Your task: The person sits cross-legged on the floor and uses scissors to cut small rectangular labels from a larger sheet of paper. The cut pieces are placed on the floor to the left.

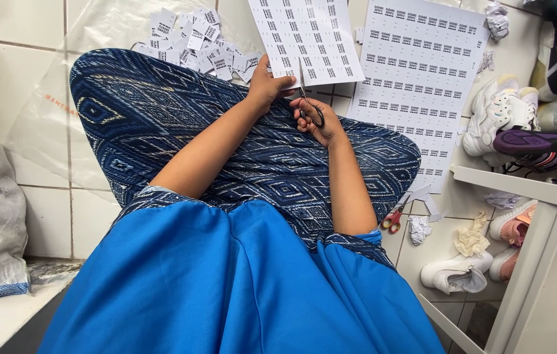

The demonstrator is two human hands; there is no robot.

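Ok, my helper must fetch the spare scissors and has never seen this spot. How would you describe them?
Start at the big printed label sheet lying flat on the tiled floor. Below its lower edge, beside the patterned knee, lie the spare scissors. Their red and orange handles set them apart from the dark-handled pair in the right hand.

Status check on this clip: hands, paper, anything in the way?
Left hand pinching label sheet. Right hand on scissors, blades at sheet's lower edge. Nothing blocking.
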